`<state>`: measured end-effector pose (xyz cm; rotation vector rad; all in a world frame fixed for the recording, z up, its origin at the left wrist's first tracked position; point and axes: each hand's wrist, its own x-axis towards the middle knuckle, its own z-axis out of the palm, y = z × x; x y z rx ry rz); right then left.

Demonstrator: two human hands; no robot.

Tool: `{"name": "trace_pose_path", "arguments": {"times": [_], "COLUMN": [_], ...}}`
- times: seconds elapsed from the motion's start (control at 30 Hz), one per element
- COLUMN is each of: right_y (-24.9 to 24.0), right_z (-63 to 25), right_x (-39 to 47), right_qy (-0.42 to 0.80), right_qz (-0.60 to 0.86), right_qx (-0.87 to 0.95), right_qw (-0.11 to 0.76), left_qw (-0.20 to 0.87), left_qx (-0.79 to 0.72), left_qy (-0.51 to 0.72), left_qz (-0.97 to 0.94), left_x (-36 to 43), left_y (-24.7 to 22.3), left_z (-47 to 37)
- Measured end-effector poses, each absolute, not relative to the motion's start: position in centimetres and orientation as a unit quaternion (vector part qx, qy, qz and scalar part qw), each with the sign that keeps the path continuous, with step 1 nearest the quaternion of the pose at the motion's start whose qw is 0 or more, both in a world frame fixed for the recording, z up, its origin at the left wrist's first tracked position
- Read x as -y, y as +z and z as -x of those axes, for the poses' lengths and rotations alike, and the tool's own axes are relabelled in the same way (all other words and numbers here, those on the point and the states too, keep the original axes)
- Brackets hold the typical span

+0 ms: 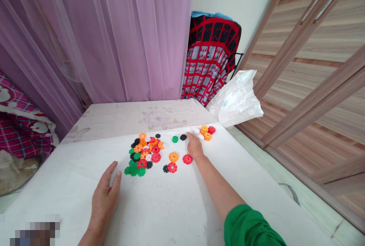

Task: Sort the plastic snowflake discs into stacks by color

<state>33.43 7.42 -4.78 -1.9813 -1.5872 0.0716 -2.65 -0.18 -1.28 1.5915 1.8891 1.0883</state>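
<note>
My left hand (106,192) hovers over the near left of the table, fingers apart and holding nothing. To its right lies a mixed heap of notched plastic discs (145,154) in red, orange, green, black and white. My right hand (195,146) reaches across the table, its index finger stretched out beside a black disc (183,137). Whether that fingertip touches the disc I cannot tell; the other fingers are partly hidden. Left of the black disc sits a green disc (175,139). Nearer me lie an orange disc (173,157) and two red discs (187,159), one overlapping a small black disc (165,169).
Beyond my right hand, orange discs (207,136), white discs and a red disc (211,130) form a small group. A white plastic bag (238,99) stands past the table's right corner. Purple curtains (137,37) hang behind; a wooden wardrobe (310,67) is at right.
</note>
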Motion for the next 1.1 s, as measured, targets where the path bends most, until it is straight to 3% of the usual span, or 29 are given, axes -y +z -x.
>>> {"name": "trace_pose_path", "arguments": {"times": [0.37, 0.5, 0.8, 1.1], "right_y": [-5.5, -5.0, -3.1, -3.7], "right_z": [-35.8, -36.7, -35.9, -35.9], "right_x": [-2.9, -2.1, -4.0, -4.4], "right_qy": [-0.003, -0.031, -0.011, -0.045], "right_qz": [0.742, 0.824, 0.854, 0.840], "right_qx": [0.519, 0.415, 0.437, 0.442], "right_qw": [0.424, 0.384, 0.284, 0.311], "left_qw": [0.213, 0.209, 0.203, 0.191], "left_qx": [-0.680, -0.680, -0.678, -0.676], "left_qy": [0.404, 0.404, 0.399, 0.403], "left_qz": [-0.574, -0.576, -0.583, -0.586], "left_x": [0.2, 0.3, 0.2, 0.1], "left_y": [-1.2, -1.2, -1.4, -1.7], "left_z": [2.6, 2.6, 2.5, 2.6]}}
